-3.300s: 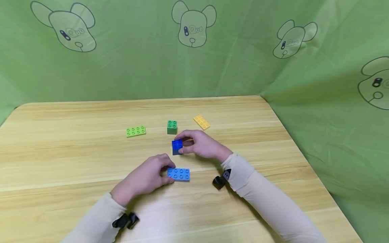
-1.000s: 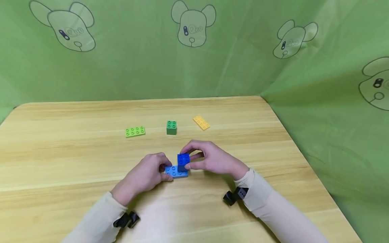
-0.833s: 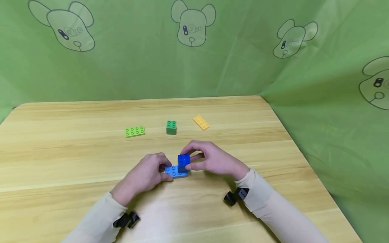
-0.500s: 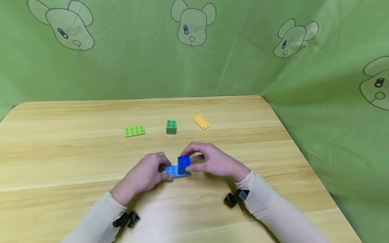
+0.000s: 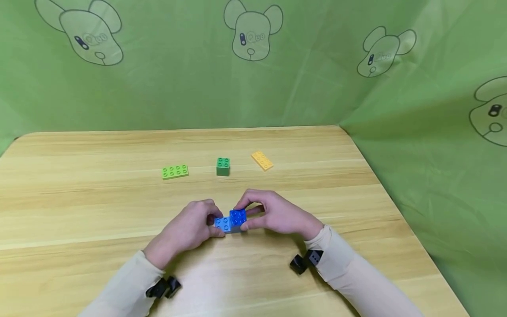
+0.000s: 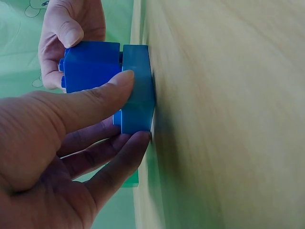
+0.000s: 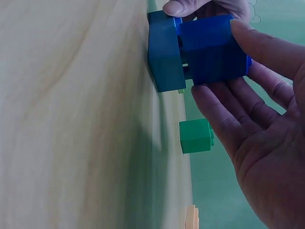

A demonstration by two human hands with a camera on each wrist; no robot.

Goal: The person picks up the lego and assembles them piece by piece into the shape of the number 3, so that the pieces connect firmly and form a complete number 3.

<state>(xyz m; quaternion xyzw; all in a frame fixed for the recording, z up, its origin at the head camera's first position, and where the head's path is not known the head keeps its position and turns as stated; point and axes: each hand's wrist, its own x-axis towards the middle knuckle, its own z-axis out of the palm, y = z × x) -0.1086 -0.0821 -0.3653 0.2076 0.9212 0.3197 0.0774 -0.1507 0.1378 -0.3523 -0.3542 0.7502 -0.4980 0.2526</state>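
Observation:
My left hand (image 5: 192,229) pinches the left end of a light blue toy building brick (image 5: 222,223), two studs by four, low over the table. A dark blue two-by-two brick (image 5: 238,217) sits over its right half, gripped between the thumb and fingers of my right hand (image 5: 277,213). From the right wrist, a narrow gap with studs showing separates the dark blue brick (image 7: 212,50) from the light blue one (image 7: 164,52). The left wrist view also has a slim gap between the dark blue brick (image 6: 90,64) and the light blue brick (image 6: 138,102).
Farther back on the wooden table (image 5: 99,193) lie a lime green flat brick (image 5: 175,172), a green two-by-two brick (image 5: 223,167) and a yellow-orange flat brick (image 5: 262,160). A green printed curtain (image 5: 178,79) hangs behind and to the right.
My right hand has brought the dark blue brick toward me onto the light blue brick's right half, then lowered it slightly. My left hand keeps its hold, shifted slightly left.

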